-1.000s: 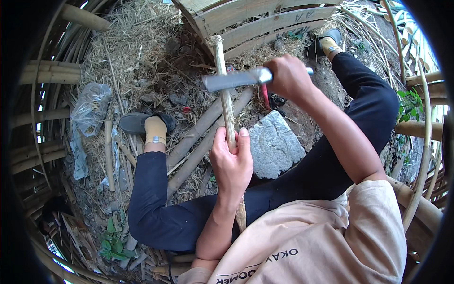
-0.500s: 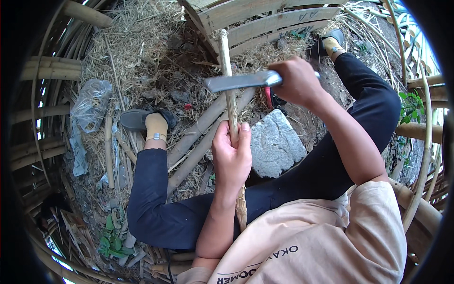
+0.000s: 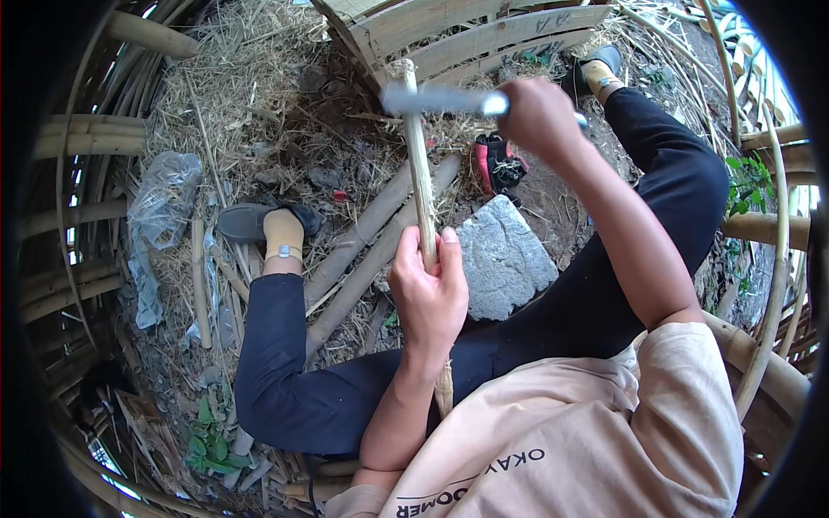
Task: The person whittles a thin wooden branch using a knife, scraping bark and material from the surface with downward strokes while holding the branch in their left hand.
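My left hand (image 3: pixel 429 298) is closed round a pale, peeled wooden stick (image 3: pixel 420 168), its thumb lying along the stick's right side. The stick's far end rises ahead of the hand, and its near end passes under my wrist toward my waist. In my right hand (image 3: pixel 542 121), the fingers wrap the handle of a broad-bladed silver knife (image 3: pixel 449 99). The blade is blurred by motion and points left, crossing the stick close to its far tip. Whether the edge touches the wood I cannot tell.
A grey stone block (image 3: pixel 505 259) sits between my legs, right of the left hand. Beyond it lies a red-and-black object (image 3: pixel 498 166). Bamboo poles (image 3: pixel 367 237), straw and a clear plastic bag (image 3: pixel 166 200) are on the ground. A wooden slatted panel (image 3: pixel 484 39) stands at the far side.
My right hand has moved the knife away from me, up the stick toward its far tip. The red-and-black object is now uncovered. My left hand keeps its hold, shifted very slightly.
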Motion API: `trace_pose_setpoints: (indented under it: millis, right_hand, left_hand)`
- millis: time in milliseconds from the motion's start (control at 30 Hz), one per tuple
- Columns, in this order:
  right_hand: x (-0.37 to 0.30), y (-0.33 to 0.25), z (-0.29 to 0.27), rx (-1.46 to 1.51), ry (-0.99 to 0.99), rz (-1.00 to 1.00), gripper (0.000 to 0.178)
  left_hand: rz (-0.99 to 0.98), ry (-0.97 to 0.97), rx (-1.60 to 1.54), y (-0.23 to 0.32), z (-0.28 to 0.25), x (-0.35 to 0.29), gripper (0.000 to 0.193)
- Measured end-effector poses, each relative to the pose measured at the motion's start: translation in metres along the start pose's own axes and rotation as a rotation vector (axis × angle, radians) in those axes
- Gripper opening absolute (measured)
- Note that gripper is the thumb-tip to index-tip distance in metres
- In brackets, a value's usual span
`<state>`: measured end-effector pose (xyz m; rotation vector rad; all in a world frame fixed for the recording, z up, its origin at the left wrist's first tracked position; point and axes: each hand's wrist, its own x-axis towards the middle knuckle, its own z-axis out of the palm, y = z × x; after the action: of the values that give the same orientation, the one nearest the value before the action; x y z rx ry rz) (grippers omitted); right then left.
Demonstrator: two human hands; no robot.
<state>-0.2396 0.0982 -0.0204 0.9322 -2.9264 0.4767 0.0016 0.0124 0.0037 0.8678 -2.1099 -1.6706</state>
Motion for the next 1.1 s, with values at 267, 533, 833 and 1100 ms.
trace_pose_setpoints:
  millis: [267, 533, 833, 1100]
  right_hand:
    - [-0.004, 0.025, -0.039, 0.232, 0.124, 0.087, 0.017]
    - [-0.04, -0.03, -0.038, 0.23, -0.094, -0.295, 0.019]
    - [-0.047, -0.028, -0.018, 0.098, -0.214, -0.251, 0.015]
    - [-0.007, 0.002, -0.013, -0.022, -0.035, 0.019, 0.013]
  left_hand:
    - [-0.117, -0.033, -0.209, 0.0, -0.012, 0.008, 0.024]
    - [-0.119, -0.032, -0.17, -0.011, -0.014, 0.011, 0.023]
    - [0.039, 0.026, 0.163, 0.003, 0.004, 0.0, 0.022]
    - [0.022, 0.011, 0.199, 0.008, 0.003, -0.003, 0.024]
